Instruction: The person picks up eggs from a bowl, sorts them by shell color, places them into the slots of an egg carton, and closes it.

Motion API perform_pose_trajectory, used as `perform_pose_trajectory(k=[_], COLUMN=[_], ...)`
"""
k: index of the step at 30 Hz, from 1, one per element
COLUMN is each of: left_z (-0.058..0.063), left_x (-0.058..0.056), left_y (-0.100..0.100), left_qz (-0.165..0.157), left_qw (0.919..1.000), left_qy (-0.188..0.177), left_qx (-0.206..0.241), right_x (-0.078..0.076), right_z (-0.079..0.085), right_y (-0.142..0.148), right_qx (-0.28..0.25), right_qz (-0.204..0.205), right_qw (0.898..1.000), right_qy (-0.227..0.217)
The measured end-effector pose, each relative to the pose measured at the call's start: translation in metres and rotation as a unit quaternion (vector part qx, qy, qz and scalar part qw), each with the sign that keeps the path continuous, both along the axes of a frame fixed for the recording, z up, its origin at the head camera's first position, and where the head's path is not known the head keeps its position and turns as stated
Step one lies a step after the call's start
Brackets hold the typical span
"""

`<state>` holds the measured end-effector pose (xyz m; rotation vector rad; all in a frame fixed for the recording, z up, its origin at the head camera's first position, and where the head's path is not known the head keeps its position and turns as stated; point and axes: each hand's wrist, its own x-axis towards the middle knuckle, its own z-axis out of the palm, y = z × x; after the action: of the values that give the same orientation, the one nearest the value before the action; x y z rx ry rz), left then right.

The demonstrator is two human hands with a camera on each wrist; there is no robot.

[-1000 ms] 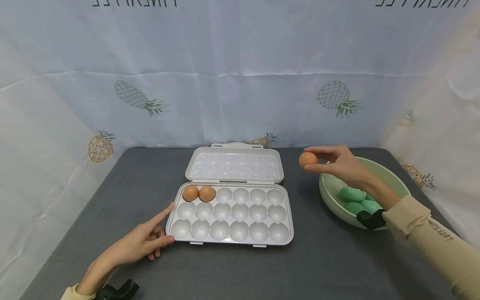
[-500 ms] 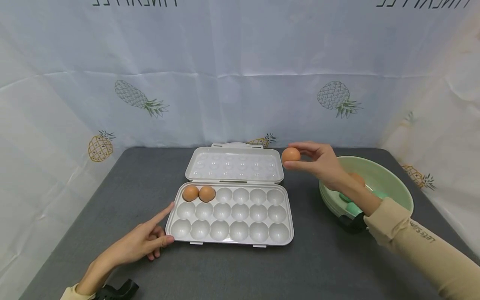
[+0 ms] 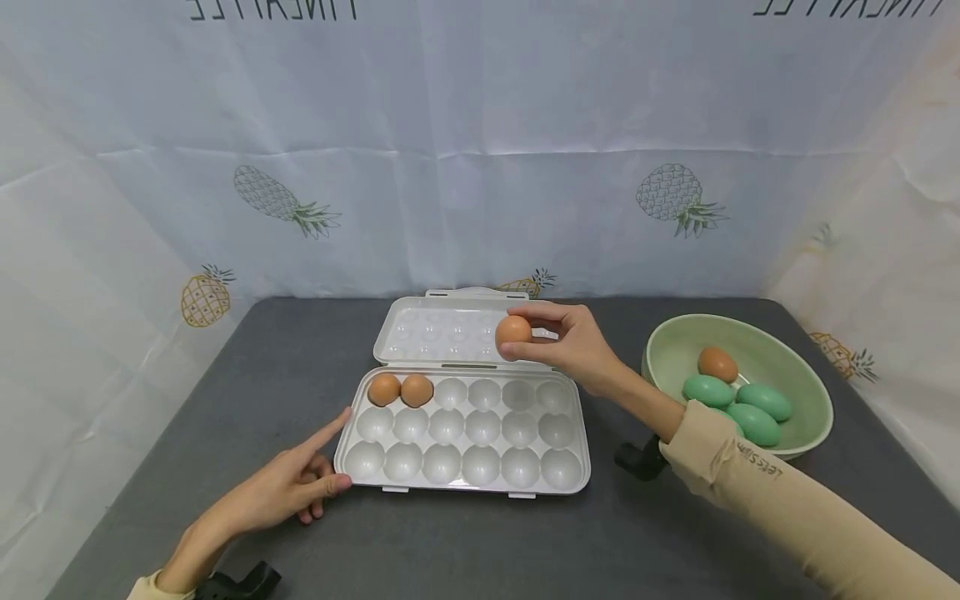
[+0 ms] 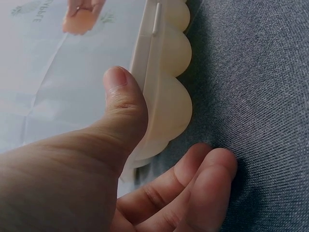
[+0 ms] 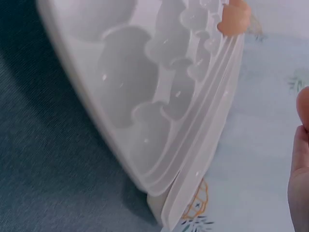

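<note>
A white plastic egg tray with three rows of six round cups is lying on the dark grey woven-textured tabletop, its dimpled white plastic lid folded back on the far side. Two round brown eggs are sitting side by side in the leftmost cups of the far row; the other sixteen cups are holding nothing. To the right, a wide pale-green round bowl is holding one brown oval egg towards its far side and at least four smooth green eggs nearer the front, one partly hidden by the sleeve. The right hand is pinching another round brown egg between thumb and fingertips, raised and showing in front of the lid's right half, outside any cup. The left hand is resting at the tray's left edge, index finger extended and thumb touching, the remaining fingers bending loosely and holding nothing.
</note>
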<state>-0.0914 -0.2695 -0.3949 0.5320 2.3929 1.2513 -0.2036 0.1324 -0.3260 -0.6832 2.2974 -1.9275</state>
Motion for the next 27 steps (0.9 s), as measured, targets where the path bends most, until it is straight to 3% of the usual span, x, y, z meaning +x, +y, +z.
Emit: perform_pose_trajectory(k=[14, 27], left_z=[-0.001, 0.0], left_x=[-0.001, -0.002], left_y=[-0.001, -0.001], left_qz=[-0.012, -0.009], left_qw=[0.9999, 0.9999], left_qy=[0.008, 0.005], left_qx=[0.009, 0.002], right_x=[-0.002, -0.004], right_z=[-0.007, -0.011], right_y=[-0.024, -0.045], right_qx=[-0.021, -0.034], right_qz=[0.03, 0.019], right_qw=[0.999, 0.999], right_qy=[0.025, -0.026])
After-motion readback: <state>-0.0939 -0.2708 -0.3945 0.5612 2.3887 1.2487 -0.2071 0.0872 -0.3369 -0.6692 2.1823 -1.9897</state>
